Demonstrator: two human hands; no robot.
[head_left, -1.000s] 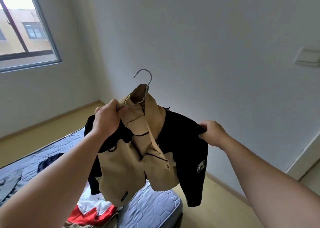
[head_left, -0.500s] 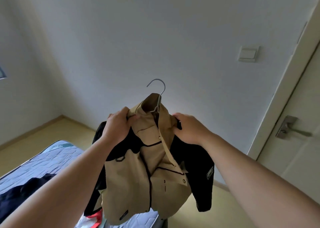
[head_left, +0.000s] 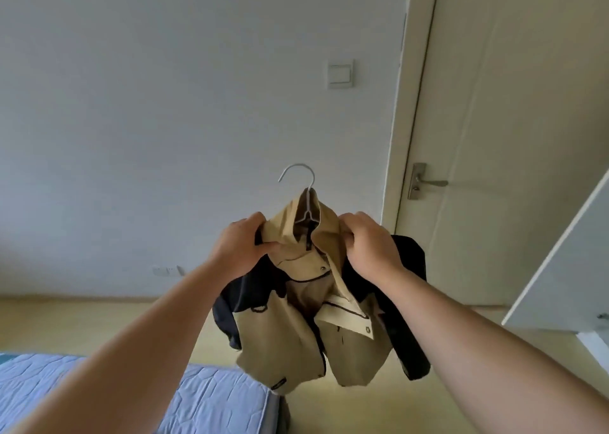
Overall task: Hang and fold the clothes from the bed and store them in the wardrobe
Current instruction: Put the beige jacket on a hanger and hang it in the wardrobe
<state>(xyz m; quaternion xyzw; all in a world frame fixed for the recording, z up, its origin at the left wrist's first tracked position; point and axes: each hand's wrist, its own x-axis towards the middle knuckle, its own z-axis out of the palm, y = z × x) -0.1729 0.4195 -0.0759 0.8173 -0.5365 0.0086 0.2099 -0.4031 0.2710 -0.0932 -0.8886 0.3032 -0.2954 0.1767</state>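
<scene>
A tan and black jacket (head_left: 290,334) hangs on a white hanger with a metal hook (head_left: 298,175), held up in mid-air in front of me. My left hand (head_left: 240,247) grips the jacket's left collar and shoulder. My right hand (head_left: 370,244) grips the right collar and shoulder. The jacket front hangs open and the black sleeves dangle at both sides. The corner of the bed (head_left: 204,397) with its blue quilted mattress lies at the lower left. A white wardrobe door (head_left: 566,268) stands open at the right edge.
A closed cream room door (head_left: 514,137) with a metal lever handle (head_left: 425,181) is ahead on the right. A light switch (head_left: 341,73) sits on the white wall. Pale wooden floor (head_left: 99,321) runs between bed and wall.
My view has turned right, away from the window and bed toward the door and wardrobe. My right hand moved from the jacket's sleeve shoulder to the collar.
</scene>
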